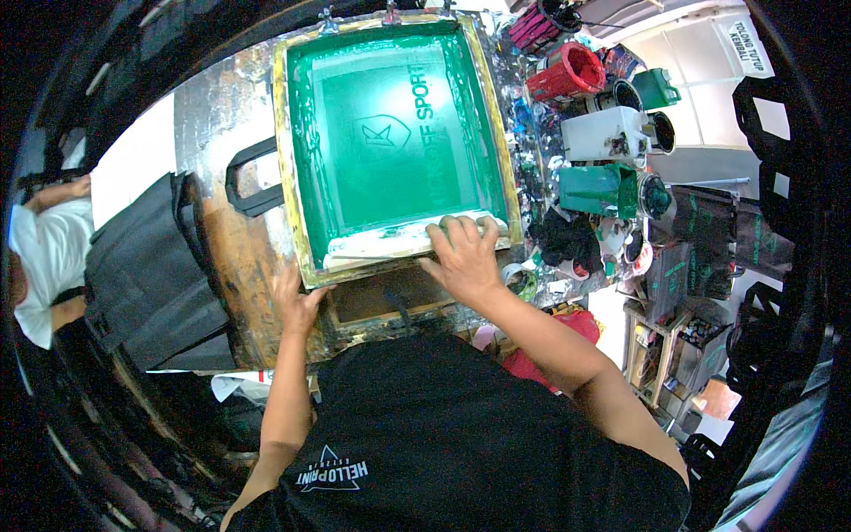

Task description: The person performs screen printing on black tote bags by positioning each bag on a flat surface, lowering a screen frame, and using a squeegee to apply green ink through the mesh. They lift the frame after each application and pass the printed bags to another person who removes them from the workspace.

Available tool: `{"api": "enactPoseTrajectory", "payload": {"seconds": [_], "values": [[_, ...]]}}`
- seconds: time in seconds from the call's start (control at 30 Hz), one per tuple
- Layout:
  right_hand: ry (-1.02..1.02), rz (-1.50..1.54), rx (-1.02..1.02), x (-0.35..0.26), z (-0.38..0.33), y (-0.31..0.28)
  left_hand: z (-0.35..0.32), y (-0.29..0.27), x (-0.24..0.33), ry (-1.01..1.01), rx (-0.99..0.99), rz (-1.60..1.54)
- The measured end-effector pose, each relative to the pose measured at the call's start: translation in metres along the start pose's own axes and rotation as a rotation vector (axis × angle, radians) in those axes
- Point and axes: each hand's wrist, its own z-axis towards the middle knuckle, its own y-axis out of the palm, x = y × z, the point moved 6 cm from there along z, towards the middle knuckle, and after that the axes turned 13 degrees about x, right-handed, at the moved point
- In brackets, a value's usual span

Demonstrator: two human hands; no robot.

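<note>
A screen-printing frame (281,133) with yellowish edges and green mesh lies in front of me, a design showing in the mesh. Along its near inner edge rests a long pale squeegee (381,246). My right hand (465,262) grips the squeegee's right part, fingers over the far side and thumb on the near side. Beside the frame's near left corner is my left hand (300,301), its thumb spread from the fingers and nothing visible in it. From under the frame's left side sticks out a black bag handle (238,186); the frame hides what lies below.
Black fabric bags (151,266) are stacked at the left, near another person in a white shirt (53,257). Ink containers crowd the right side, among them a red tub (558,80) and a green one (594,191). Clamps (390,13) hold the frame's far edge.
</note>
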Motion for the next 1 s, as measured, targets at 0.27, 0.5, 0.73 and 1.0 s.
{"api": "enactPoseTrajectory", "payload": {"seconds": [0.27,0.5,0.73,1.0], "values": [[-0.057,0.040,0.313,0.004,0.077,-0.124,0.051,-0.113,0.097,0.034,0.472,-0.446],[-0.087,0.037,0.582,0.022,0.199,-0.218,0.127,-0.167,0.151,0.226,0.749,-0.804],[-0.118,0.059,0.660,0.030,0.225,-0.228,0.064,0.031,0.019,-0.133,0.515,0.272],[-0.116,-0.176,0.639,0.042,0.258,-0.223,0.096,0.024,0.027,-0.170,0.491,-0.227]]}}
